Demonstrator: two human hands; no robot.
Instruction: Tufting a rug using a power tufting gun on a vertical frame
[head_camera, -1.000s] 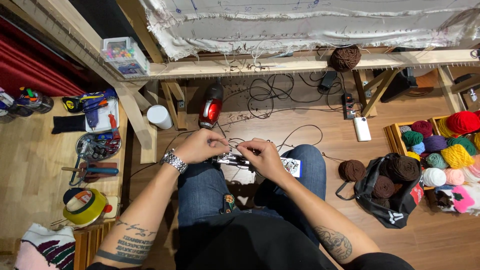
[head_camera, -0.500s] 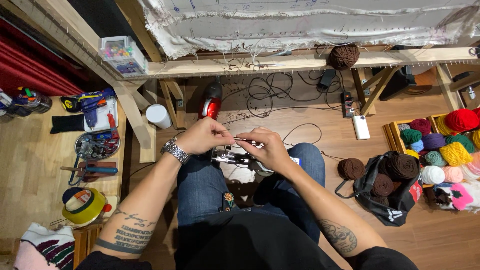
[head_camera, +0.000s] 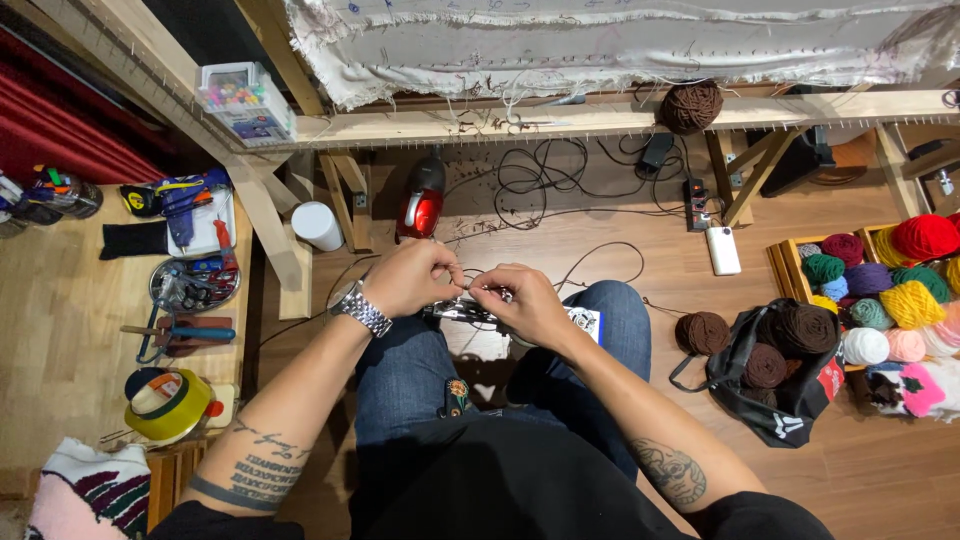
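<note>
My left hand (head_camera: 412, 277), with a metal watch on its wrist, and my right hand (head_camera: 518, 300) meet above my knees. Both pinch a small dark tool (head_camera: 455, 311) that rests on my lap, and their fingertips almost touch over a thin strand of yarn. My fingers hide most of the tool. I sit in blue jeans and a black shirt, in front of a wooden frame (head_camera: 560, 115) with white cloth (head_camera: 620, 40) stretched on it.
A red appliance (head_camera: 422, 200), tangled cables and a power strip (head_camera: 697, 203) lie on the floor under the frame. Brown yarn balls fill a black bag (head_camera: 770, 370); a crate of coloured yarn (head_camera: 880, 290) stands at right. Tools and tape rolls (head_camera: 170, 400) cover the left table.
My hands have risen slightly and drawn closer together over the tool. The rest of the room is unchanged.
</note>
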